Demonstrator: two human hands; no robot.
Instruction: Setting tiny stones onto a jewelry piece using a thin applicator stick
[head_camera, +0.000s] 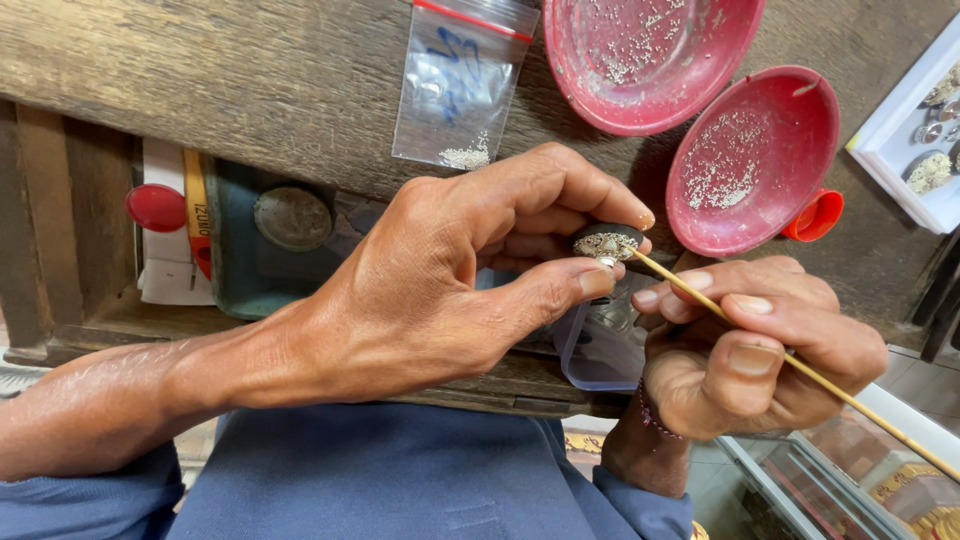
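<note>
Fig.: bead-setting on a small dark oval piece, head view. Left hand pinches the piece between thumb and forefinger, centre of frame, above the near edge of the wooden surface; hand closed narrow around it. Right hand, near right, grips a thin wooden stick w/ thumb and fingers, tip touching the piece's lower face. That face shows a patch of tiny pale beads already in place; dark rim above it is bare. How much of the piece remains uncovered cannot be told, since the fingers hide part of it. Judged approx. mid-way: some beads set, more supply at hand. Supply: two red dishes, far one and right one, each w/ loose pale beads scattered inside; clear zip bag far centre w/ a small heap at its bottom. White tray at far right holds other small pieces, details too small to read. Clear plastic box sits just below the hands.
</note>
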